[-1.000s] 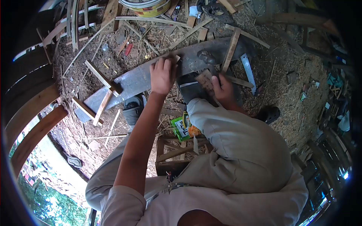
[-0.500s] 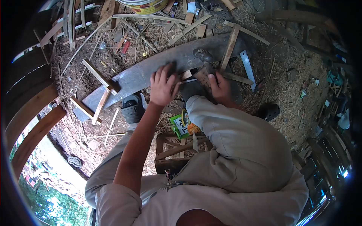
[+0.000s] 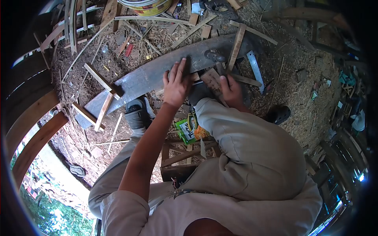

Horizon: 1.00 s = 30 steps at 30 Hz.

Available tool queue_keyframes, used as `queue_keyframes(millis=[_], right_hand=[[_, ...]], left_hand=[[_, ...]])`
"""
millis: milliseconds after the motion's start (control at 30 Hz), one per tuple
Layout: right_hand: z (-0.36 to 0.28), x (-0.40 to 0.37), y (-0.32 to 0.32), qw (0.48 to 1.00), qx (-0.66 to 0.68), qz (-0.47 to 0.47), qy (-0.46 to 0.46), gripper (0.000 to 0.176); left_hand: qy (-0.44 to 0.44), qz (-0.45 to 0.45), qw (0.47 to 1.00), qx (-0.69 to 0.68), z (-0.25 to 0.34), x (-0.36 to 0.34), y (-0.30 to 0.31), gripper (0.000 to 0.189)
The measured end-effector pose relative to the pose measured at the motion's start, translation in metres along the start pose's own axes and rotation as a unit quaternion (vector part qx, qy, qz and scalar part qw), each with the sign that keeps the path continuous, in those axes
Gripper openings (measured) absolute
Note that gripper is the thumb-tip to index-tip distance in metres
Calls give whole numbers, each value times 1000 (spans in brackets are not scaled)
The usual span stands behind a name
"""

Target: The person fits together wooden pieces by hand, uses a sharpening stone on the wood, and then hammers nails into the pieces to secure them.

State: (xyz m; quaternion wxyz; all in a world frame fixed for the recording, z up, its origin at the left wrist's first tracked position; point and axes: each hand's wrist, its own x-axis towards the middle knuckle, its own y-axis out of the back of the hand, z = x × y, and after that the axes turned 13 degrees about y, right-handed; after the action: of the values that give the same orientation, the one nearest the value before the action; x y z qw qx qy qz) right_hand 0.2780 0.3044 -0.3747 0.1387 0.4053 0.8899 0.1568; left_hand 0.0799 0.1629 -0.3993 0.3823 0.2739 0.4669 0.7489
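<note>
My left hand [image 3: 176,87] lies with its fingers stretched out over the near edge of a long, grey, worn board [image 3: 147,74]. Beneath it, a light wood strip [image 3: 195,77] shows at the side of the palm. My right hand [image 3: 232,93] is closed, thumb on top, around a dark blunt-ended tool [image 3: 221,70] whose kind I cannot tell. Right beside that hand is a flat brown wood piece [image 3: 212,80], close to my dark shoe [image 3: 199,93]. On the board sits a dark, lumpy object [image 3: 214,55].
Joined wood slats [image 3: 103,80] rest across the board's left end; another slat [image 3: 237,45] crosses its right part. A metal strip [image 3: 256,72] lies farther right. A green packet [image 3: 186,130] and a wooden frame [image 3: 179,159] are between my legs. A bucket [image 3: 147,8] stands beyond scattered offcuts.
My left hand has shifted slightly right, its fingers going from bent and blurred to stretched out. The brown wood piece by my right hand shows more plainly. The view has shifted slightly.
</note>
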Motion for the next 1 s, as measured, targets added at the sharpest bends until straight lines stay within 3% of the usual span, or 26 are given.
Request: queue_keyframes(millis=[200,267,367,433,533,667,833,900,1000], right_hand=[[5,-1,5,998,38,18,-36,35],[7,-2,6,997,44,17,-59,34],[18,1,6,995,59,13,-81,34],[16,4,4,994,65,11,-84,33],[12,8,0,992,79,21,-94,33],[2,11,-4,992,95,14,-81,34],[6,11,-1,993,62,-29,-91,34],[-6,14,2,975,162,-55,-144,37],[-29,21,1,949,206,-82,-225,42]], left_hand=[[-16,-13,1000,3,-5,4,17,21],[51,-69,995,-51,-12,13,19,21],[71,-67,995,4,-22,40,22,22],[68,-43,996,29,-27,53,16,29],[101,66,992,30,-31,66,5,41],[109,47,991,57,-35,64,0,40],[37,58,997,26,-33,64,8,32],[41,44,998,23,-36,69,12,32],[70,41,997,-4,-39,72,9,34]])
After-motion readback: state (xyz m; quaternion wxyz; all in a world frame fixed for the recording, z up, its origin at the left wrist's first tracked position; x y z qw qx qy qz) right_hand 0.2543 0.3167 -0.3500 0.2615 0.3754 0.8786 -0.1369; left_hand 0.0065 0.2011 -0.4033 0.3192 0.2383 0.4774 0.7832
